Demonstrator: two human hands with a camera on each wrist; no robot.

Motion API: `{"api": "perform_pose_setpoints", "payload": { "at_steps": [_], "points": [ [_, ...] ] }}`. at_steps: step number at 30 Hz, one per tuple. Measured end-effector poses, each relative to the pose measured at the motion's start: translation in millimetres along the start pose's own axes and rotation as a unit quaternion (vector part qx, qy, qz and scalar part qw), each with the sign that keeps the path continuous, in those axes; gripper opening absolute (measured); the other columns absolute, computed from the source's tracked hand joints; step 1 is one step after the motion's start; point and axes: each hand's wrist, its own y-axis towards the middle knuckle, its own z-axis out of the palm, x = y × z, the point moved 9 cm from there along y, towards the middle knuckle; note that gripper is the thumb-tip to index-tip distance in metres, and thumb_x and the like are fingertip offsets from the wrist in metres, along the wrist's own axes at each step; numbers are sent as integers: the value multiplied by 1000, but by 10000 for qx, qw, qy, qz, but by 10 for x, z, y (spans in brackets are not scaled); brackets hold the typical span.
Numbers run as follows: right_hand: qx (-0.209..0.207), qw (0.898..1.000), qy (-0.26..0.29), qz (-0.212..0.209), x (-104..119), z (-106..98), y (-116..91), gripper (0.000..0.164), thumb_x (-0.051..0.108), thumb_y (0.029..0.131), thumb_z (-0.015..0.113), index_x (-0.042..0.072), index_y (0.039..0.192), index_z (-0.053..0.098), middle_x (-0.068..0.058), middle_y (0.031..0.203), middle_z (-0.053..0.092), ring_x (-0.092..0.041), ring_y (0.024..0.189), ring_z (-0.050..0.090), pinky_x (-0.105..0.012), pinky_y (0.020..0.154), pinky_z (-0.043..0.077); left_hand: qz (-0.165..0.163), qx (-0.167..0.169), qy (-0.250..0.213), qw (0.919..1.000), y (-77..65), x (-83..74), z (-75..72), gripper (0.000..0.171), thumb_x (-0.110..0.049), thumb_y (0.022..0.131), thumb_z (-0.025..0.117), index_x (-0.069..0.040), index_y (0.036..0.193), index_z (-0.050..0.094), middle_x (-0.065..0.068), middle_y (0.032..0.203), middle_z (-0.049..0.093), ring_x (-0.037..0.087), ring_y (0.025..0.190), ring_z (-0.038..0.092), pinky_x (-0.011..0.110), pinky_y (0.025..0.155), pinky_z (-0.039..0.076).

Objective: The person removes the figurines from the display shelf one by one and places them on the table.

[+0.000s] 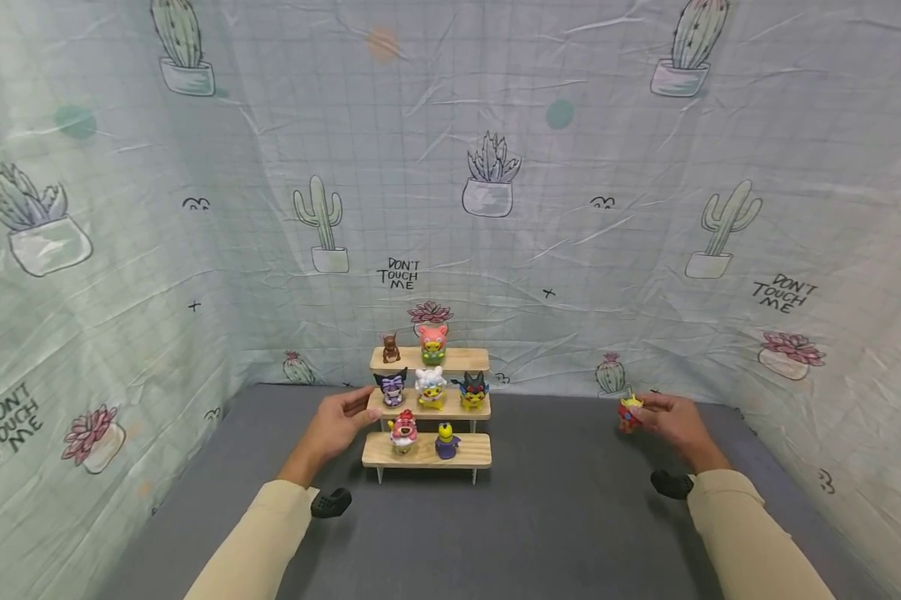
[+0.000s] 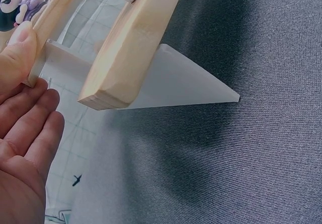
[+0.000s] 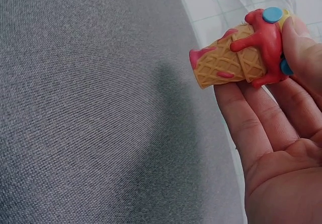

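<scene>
My left hand (image 1: 341, 421) pinches the left end of the middle board of a three-tier wooden display stand (image 1: 426, 452). In the left wrist view the thumb (image 2: 20, 50) lies on top of that board and the fingers are under it. Off to the right, my right hand (image 1: 673, 422) holds a small ice-cream-cone figurine (image 3: 236, 58) above the table. It has a waffle cone, red dripping icing and blue dots; the thumb covers part of its yellow top. On the middle board, a purple-and-black figurine (image 1: 392, 388) stands nearest my left hand.
The top board bears a brown figurine (image 1: 391, 349) and a pink-hooded one (image 1: 433, 345). A white-topped figurine (image 1: 431, 387) and a dark-eared one (image 1: 473, 391) share the middle board. Below are a red-and-pink figurine (image 1: 402, 433) and a yellow-and-purple one (image 1: 446, 442). Cactus-print cloth (image 1: 450, 250) encloses the grey table (image 1: 555, 500).
</scene>
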Motion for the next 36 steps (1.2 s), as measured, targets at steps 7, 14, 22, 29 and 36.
{"api": "perform_pose_setpoints", "payload": {
  "at_steps": [7, 14, 22, 29, 36],
  "points": [
    [-25, 10000, -66, -16, -31, 18, 20, 50, 17, 105, 62, -14, 143, 53, -34, 140, 58, -6, 97, 66, -28, 86, 65, -11, -10, -71, 10000, 15, 23, -2, 60, -21, 104, 66, -2, 157, 45, 23, 157, 51, 40, 145, 52, 53, 116, 50],
    [18, 10000, -6, -57, -49, 12, 40, 50, 15, 105, 62, -16, 143, 51, -32, 136, 62, -6, 98, 67, -28, 86, 66, -50, 5, -52, 10000, 11, 18, -6, 60, -21, 104, 66, -2, 157, 45, 22, 157, 50, 40, 145, 51, 52, 116, 51],
    [18, 9999, 82, -58, -82, 21, 38, 51, 13, 105, 63, -17, 144, 50, -29, 131, 66, -1, 93, 66, -29, 86, 66, -79, 61, -19, 9999, 15, 8, 0, 61, -23, 104, 66, -2, 157, 44, 22, 159, 49, 39, 147, 50, 52, 116, 51],
    [8, 10000, 75, -41, -112, 16, 40, 51, 13, 105, 63, -17, 143, 50, -30, 132, 65, -1, 93, 66, -27, 85, 66, 1, 74, -89, 9999, 8, -17, 7, 60, -20, 105, 65, -1, 157, 44, 24, 158, 49, 40, 146, 50, 51, 115, 51],
    [67, 9996, 255, -37, -153, 29, 31, 51, 11, 104, 64, -19, 143, 50, -21, 122, 72, 1, 90, 68, -25, 83, 66, 19, 54, -125, 9999, 9, -18, 5, 58, -18, 105, 65, -1, 156, 45, 23, 158, 49, 40, 145, 51, 51, 115, 52]
  ]
}}
